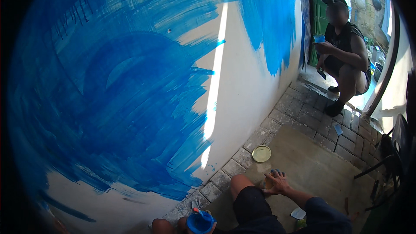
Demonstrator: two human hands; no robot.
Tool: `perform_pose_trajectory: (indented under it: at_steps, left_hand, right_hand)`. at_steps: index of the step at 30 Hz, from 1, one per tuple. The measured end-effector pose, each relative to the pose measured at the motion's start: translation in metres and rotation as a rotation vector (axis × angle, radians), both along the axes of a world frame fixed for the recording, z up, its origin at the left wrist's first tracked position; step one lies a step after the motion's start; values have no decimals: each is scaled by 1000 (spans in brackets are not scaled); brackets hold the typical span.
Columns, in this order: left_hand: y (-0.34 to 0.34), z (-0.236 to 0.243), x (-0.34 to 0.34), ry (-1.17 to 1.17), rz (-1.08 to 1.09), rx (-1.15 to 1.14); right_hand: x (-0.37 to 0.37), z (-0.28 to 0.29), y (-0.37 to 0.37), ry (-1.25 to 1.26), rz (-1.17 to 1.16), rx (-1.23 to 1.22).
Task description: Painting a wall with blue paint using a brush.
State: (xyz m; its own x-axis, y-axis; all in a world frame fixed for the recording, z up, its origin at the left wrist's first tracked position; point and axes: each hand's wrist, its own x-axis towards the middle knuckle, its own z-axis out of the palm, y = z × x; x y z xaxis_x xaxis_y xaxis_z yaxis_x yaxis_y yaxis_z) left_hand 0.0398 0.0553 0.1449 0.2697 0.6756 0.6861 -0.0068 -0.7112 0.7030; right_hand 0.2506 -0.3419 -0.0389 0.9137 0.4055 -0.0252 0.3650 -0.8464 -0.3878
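At nine o'clock stands the wall [143,104], brushed with blue in rough strokes; if this paint is wet, a leaning shoulder or sleeve could smear it. At six o'clock, by the knees, is the blue paint pot [200,225], with an orange-tipped tool [197,211] resting against its rim. The left hand [213,228] seems to hold this pot by its right side, though most of the hand is cut off by the lower edge. A tilt of the pot, caused by a shift of the legs, could spill paint. Between four and five o'clock, the pale round lid [261,153] lies near the wall; a foot could slide on it. Just below it, the right hand [281,186] has spread, blue-stained fingers around a brownish round object [268,184]; I cannot tell if it grips firmly, so a loose hold could let it drop. At two o'clock, a crouching co-worker [346,47] raises a blue cup [319,38], which could drip if tipped.
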Motion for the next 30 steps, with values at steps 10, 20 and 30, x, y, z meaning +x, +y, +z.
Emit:
perform_pose_trajectory:
  at_steps: [10,20,30]
  left_hand:
    - [26,34,-31,-69,208,-34]
    - [35,55,-84,-152,406,-14]
    - [12,56,-96,-176,438,-65]
  right_hand:
    - [-1,-4,6,47,-27,62]
    - [-4,-23,14,-101,-19,13]
    - [-8,-10,12,-11,100,9]
